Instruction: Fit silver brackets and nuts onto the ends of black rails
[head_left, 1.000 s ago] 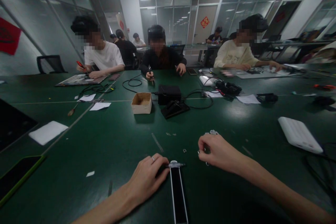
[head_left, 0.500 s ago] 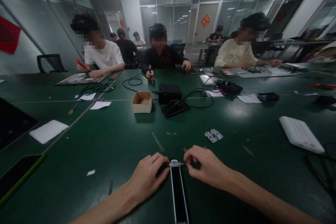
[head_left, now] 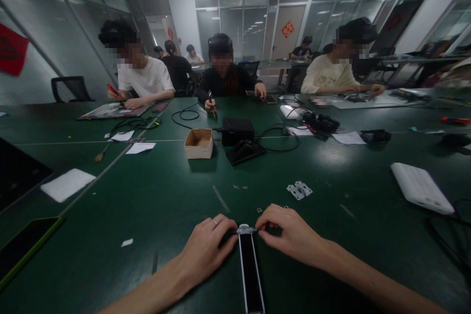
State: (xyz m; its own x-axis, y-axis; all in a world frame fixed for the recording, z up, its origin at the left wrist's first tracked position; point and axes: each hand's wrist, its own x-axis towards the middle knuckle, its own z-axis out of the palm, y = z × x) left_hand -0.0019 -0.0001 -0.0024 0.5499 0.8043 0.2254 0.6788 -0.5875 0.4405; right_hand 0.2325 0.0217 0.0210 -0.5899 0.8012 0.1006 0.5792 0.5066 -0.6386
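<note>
A long, narrow black bar with silver edges (head_left: pixel 250 274) lies on the green table, pointing away from me. Across its far end sits a small grey metal crosspiece (head_left: pixel 245 229). My left hand (head_left: pixel 208 240), a ring on one finger, is closed, pinching the crosspiece's left end. From the other side my right hand (head_left: pixel 294 230) pinches its right end between thumb and fingers. The fingertips cover both ends of that piece. Just beyond my right fingers lies a tiny metal bit (head_left: pixel 259 210). Several flat, silvery plates with holes (head_left: pixel 299 190) rest farther to the right.
Ahead stand an open cardboard box (head_left: pixel 198 144) and a black box with cables (head_left: pixel 238 131). To the right is a white power-bank-like block (head_left: pixel 422 188); a green-edged phone (head_left: pixel 31 245) lies left. Several people sit across the table, one holding a pen-like tool.
My right hand has shifted slightly left, its thumb and fingers drawing closer together at the crosspiece. My left hand and the bar look unmoved. Across the table, a person's hand on the right has moved.
</note>
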